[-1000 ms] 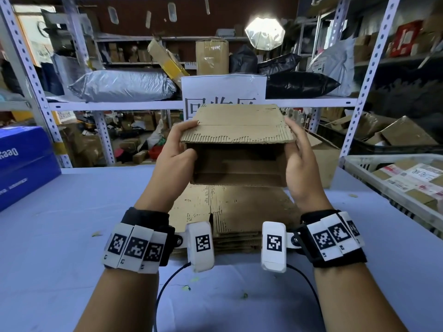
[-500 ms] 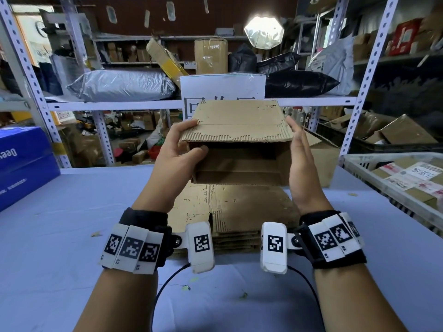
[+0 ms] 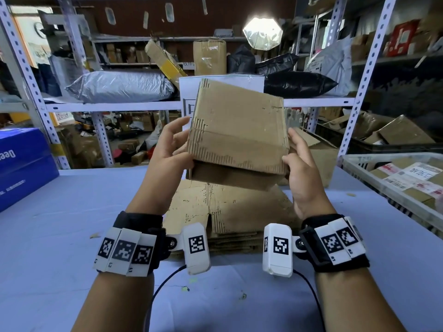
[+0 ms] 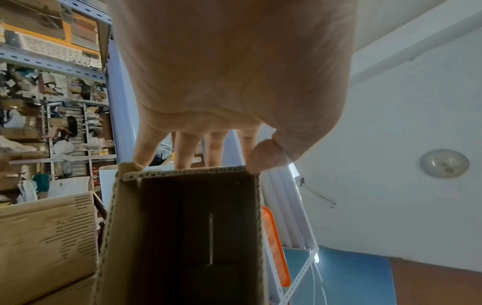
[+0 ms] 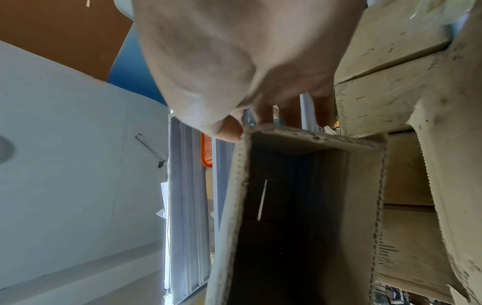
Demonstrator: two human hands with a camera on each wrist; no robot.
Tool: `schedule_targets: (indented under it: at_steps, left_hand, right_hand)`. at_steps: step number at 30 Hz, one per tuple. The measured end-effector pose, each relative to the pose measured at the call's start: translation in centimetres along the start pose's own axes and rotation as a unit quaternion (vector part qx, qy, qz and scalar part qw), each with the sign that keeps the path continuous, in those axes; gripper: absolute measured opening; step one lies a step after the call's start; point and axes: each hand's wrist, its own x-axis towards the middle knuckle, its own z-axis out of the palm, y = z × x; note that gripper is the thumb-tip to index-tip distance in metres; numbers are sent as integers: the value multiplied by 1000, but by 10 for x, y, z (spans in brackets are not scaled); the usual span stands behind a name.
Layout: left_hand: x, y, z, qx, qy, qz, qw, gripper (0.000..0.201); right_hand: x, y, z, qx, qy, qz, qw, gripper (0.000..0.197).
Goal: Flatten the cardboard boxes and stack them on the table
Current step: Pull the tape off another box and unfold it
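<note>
So the cardboard box [image 3: 237, 130] is up in the air between both hands, held above the desk [image 3: 60, 224] and right over the pile of flattened cardboard [image 3: 230, 212] that sits at the near middle. It's tipped, with its open end facing down toward the person, and from the wrist views you can see straight into it: it's a hollow tube, not squashed at all yet.

Left hand [image 3: 167, 152] is on the left side of the box, thumb on one corner edge and fingers reaching behind the wall, so it's got a loose grip on it. Right hand [image 3: 299, 168] does the same on the right side, thumb at the near edge, fingers curled round the far side.

Progress-wise I'd say a good chunk is done, since that pile looks several sheets deep. This one needs collapsing and laying on top. There's also a basket [image 3: 359, 164] on the right with more taped-up boxes in it, plus a box [image 3: 321, 161] just behind the right hand, so probably a few left to go.
</note>
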Motion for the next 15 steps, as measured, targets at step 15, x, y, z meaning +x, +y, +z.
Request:
schedule_targets:
  at_steps: [15]
  left_hand:
    - [3, -3, -9, 93, 118, -33, 988, 58]
  right_hand:
    - [-5, 12, -1, 85, 50, 18, 995, 52]
